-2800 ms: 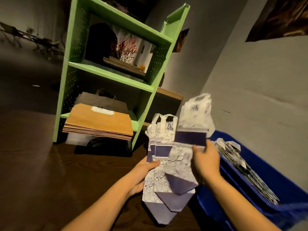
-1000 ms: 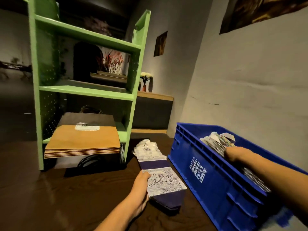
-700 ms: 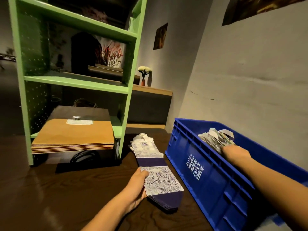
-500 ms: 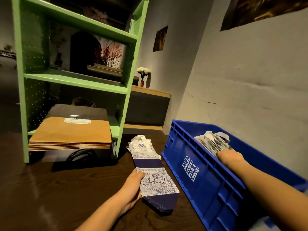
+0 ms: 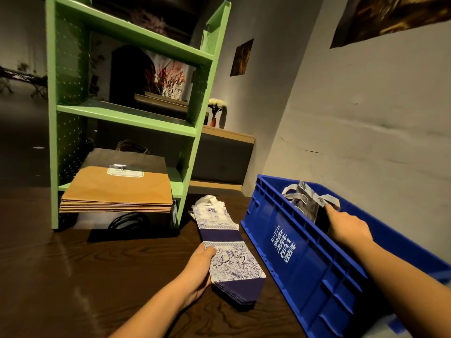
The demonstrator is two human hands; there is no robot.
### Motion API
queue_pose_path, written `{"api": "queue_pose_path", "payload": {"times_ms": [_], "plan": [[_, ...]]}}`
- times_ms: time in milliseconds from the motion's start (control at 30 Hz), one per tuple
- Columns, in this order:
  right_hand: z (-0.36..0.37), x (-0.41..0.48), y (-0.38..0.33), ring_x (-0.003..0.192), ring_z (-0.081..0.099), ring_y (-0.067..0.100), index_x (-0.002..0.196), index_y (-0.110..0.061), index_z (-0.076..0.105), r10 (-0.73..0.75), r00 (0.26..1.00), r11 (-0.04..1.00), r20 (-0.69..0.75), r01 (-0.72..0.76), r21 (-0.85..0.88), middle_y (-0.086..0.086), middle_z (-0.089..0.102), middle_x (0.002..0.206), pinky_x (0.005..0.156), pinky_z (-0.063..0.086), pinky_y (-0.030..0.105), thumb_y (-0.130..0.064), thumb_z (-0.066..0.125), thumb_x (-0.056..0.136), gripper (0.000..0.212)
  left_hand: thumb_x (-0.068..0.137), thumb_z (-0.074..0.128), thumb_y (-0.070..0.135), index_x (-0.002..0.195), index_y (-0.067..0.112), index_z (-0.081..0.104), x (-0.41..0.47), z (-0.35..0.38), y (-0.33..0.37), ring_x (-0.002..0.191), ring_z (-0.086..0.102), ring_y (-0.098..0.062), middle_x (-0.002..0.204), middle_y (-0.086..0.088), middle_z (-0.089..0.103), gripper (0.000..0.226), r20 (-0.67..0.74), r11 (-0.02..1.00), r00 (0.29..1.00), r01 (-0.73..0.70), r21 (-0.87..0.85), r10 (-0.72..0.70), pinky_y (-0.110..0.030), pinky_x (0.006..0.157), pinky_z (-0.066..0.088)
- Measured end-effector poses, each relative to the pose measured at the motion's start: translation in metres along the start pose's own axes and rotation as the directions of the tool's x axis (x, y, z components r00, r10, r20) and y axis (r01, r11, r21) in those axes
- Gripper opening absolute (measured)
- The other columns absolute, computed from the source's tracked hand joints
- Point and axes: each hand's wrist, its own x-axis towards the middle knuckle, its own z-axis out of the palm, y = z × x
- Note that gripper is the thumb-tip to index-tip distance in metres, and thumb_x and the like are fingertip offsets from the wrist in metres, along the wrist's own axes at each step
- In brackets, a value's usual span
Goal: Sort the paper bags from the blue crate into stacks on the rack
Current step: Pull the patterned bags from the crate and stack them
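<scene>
A stack of flat white-and-navy patterned paper bags (image 5: 228, 250) lies on the dark wooden table between the green rack (image 5: 197, 132) and the blue crate (image 5: 292, 242). My left hand (image 5: 199, 272) holds the stack's left edge, thumb on top. My right hand (image 5: 346, 228) reaches into the crate and grips several patterned bags (image 5: 306, 202), tilting them up on edge. On the rack's bottom shelf sits a stack of brown kraft bags (image 5: 119, 191) over a dark bag.
The rack's middle shelf (image 5: 127, 117) holds nothing at its front. A grey wall runs behind the crate on the right. A low wooden ledge with a small flower vase (image 5: 216, 113) stands behind the rack. Black cord handles (image 5: 127, 219) show under the rack.
My right hand has pulled the bags in the crate up onto their edge. The left hand stays on the patterned stack on the table.
</scene>
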Motion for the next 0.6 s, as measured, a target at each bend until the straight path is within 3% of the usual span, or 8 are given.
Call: {"api": "queue_pose_path", "payload": {"times_ms": [67, 133, 200, 267, 367, 600], "plan": [[0.002, 0.001, -0.001, 0.072, 0.056, 0.02, 0.155, -0.031, -0.003, 0.025, 1.0, 0.999, 0.018, -0.026, 0.033, 0.001, 0.063, 0.094, 0.059, 0.047, 0.035, -0.029, 0.06, 0.089, 0.091, 0.105, 0.035, -0.001, 0.139, 0.012, 0.055, 0.0, -0.001, 0.0, 0.113, 0.073, -0.033, 0.123, -0.015, 0.075, 0.042, -0.002, 1.0, 1.0, 0.002, 0.001, -0.002, -0.04, 0.077, 0.065], [0.005, 0.006, 0.001, 0.064, 0.053, 0.017, 0.158, -0.022, -0.009, 0.082, 0.994, 0.996, -0.072, -0.08, 0.029, -0.001, 0.059, 0.083, 0.049, 0.04, 0.032, -0.02, 0.06, 0.09, 0.096, 0.105, 0.036, -0.001, 0.14, 0.011, 0.055, 0.0, -0.001, 0.001, 0.111, 0.073, -0.033, 0.122, -0.015, 0.075, 0.042, -0.006, 1.0, 1.0, 0.005, 0.0, -0.005, -0.04, 0.076, 0.064], [0.008, 0.011, 0.007, 0.067, 0.054, 0.018, 0.151, -0.014, 0.025, 0.111, 0.989, 0.994, -0.1, -0.111, 0.011, -0.001, 0.057, 0.083, 0.049, 0.04, 0.031, -0.019, 0.06, 0.091, 0.07, 0.105, 0.036, -0.001, 0.139, 0.01, 0.055, 0.0, -0.001, 0.001, 0.109, 0.074, -0.032, 0.121, -0.015, 0.076, 0.041, -0.009, 1.0, 1.0, 0.004, 0.006, -0.004, -0.039, 0.073, 0.064], [0.008, 0.013, 0.008, 0.08, 0.059, 0.019, 0.125, -0.017, 0.054, 0.105, 0.993, 0.994, 0.057, -0.106, 0.009, -0.002, 0.059, 0.092, 0.062, 0.047, 0.032, -0.022, 0.058, 0.092, 0.034, 0.105, 0.037, -0.001, 0.138, 0.009, 0.056, -0.001, -0.001, 0.002, 0.106, 0.075, -0.031, 0.12, -0.016, 0.076, 0.04, -0.011, 1.0, 1.0, 0.008, 0.005, -0.008, -0.038, 0.071, 0.064], [0.018, 0.022, 0.01, 0.101, 0.058, 0.021, 0.126, -0.012, 0.061, 0.099, 0.93, 0.995, 0.355, -0.088, -0.048, 0.004, 0.061, 0.116, 0.088, 0.048, 0.029, -0.023, 0.056, 0.095, 0.034, 0.105, 0.037, -0.001, 0.136, 0.009, 0.057, -0.001, -0.001, 0.002, 0.104, 0.076, -0.031, 0.117, -0.015, 0.077, 0.038, -0.012, 1.0, 1.0, 0.009, 0.013, -0.009, -0.038, 0.07, 0.064], [0.016, 0.026, 0.006, 0.102, 0.059, 0.021, 0.129, -0.013, 0.061, 0.046, 0.954, 0.995, 0.298, -0.018, -0.096, 0.007, 0.063, 0.129, 0.093, 0.049, 0.028, -0.021, 0.05, 0.099, 0.033, 0.105, 0.036, 0.001, 0.135, 0.012, 0.058, 0.002, -0.001, 0.002, 0.11, 0.074, -0.031, 0.119, -0.013, 0.077, 0.039, -0.003, 0.999, 1.0, -0.006, 0.041, 0.006, -0.042, 0.086, 0.061]]}}
